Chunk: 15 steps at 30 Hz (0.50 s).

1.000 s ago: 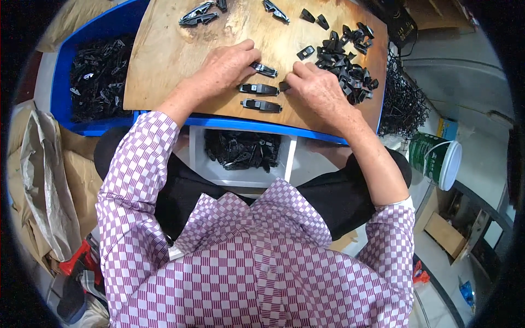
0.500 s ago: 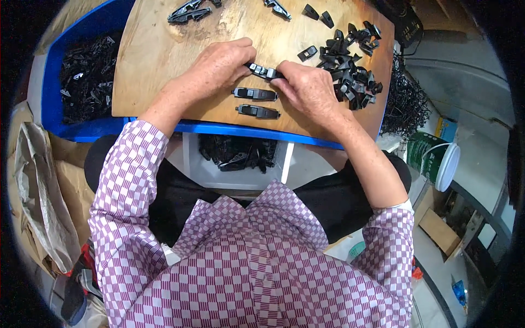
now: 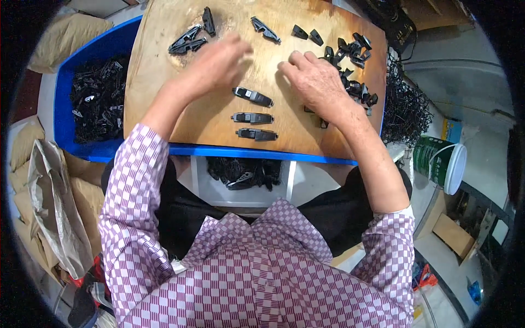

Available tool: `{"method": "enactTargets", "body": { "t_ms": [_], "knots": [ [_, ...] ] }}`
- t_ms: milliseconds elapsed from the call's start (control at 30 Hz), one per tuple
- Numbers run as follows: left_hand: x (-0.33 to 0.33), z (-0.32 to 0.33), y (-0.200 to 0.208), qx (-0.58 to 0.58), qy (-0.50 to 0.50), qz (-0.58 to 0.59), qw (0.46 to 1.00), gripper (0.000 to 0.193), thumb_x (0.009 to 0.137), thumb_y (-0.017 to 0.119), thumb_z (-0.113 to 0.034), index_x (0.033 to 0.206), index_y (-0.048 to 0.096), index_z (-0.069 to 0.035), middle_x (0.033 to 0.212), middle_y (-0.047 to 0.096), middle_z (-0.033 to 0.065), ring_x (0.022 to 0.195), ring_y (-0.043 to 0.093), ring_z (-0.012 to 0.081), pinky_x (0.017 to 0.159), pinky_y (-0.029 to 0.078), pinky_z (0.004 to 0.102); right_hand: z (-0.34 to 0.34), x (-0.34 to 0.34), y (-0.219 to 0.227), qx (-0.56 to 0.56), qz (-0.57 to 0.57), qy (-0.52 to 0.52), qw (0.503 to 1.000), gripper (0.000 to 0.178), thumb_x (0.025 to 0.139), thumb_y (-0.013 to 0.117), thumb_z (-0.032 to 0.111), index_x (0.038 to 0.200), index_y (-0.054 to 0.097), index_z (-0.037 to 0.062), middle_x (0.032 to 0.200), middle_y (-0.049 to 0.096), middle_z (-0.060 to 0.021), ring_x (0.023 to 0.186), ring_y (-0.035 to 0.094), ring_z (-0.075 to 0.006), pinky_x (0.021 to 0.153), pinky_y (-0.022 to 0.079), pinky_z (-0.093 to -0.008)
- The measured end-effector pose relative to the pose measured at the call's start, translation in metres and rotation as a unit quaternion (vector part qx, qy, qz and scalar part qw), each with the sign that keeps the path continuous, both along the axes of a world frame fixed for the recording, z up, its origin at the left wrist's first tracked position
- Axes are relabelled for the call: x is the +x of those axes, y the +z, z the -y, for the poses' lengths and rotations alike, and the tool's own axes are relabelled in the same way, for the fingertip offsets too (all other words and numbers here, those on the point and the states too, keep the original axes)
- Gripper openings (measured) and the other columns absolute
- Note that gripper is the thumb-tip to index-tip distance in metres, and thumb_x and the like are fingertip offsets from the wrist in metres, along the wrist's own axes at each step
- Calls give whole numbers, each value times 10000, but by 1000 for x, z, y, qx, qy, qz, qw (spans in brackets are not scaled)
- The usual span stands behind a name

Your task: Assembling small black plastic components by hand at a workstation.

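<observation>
Three long black plastic parts lie in a column on the wooden board: a slightly slanted top part (image 3: 253, 97), a middle part (image 3: 252, 117) and a lower part (image 3: 256, 134). My left hand (image 3: 219, 63) is above the board, up and left of the column, its fingers smeared by motion. Over the board on the right, my right hand (image 3: 317, 85) has its fingers apart and shows nothing in them. It is beside a pile of small black plastic pieces (image 3: 358, 93) and partly covers it. Beyond my left hand lie several long black clip-like parts (image 3: 186, 42).
The wooden board (image 3: 156, 82) has a blue front edge. Another long black part (image 3: 265, 30) and two small black pieces (image 3: 299, 31) lie at its far side. A blue bin (image 3: 64, 109) of black parts stands left, a green bucket (image 3: 437, 164) right. Below is a white drawer-like container (image 3: 202, 183).
Both hands have let go of the long black part, which now lies above the other two. My hands have moved apart, the left up and left, the right slightly right. The view has shifted.
</observation>
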<state>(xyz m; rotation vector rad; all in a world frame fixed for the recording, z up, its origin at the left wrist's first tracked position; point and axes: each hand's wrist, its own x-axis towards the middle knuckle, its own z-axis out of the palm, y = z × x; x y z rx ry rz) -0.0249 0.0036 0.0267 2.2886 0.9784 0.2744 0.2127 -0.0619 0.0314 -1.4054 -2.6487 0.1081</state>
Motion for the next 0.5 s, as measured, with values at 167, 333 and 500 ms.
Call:
{"method": "enactTargets", "body": {
  "t_ms": [167,333,500],
  "knots": [
    [47,-40,3,236,-9,-60,970,211,860,559,-98,1062,575,-41,1081,567,151,1040,575,345,861,462,460,-8,9,-7,50,88,8,995,243,806,607,82,1047,585,93,980,551,-76,946,572,-251,836,493,-346],
    [52,-48,-16,327,-47,-110,937,252,881,621,-136,1113,581,-45,1080,644,134,965,641,351,836,533,405,-10,10,-12,7,23,-7,1000,265,847,586,50,1111,582,66,995,568,-116,947,594,-290,837,501,-375],
    [32,-27,-10,176,83,-10,981,263,889,614,-156,1131,582,-55,980,649,158,931,654,335,799,514,444,-3,-7,-17,-116,-201,-49,972,196,914,551,43,1107,578,27,1011,583,-152,935,621,-333,831,511,-409]
  ]
}}
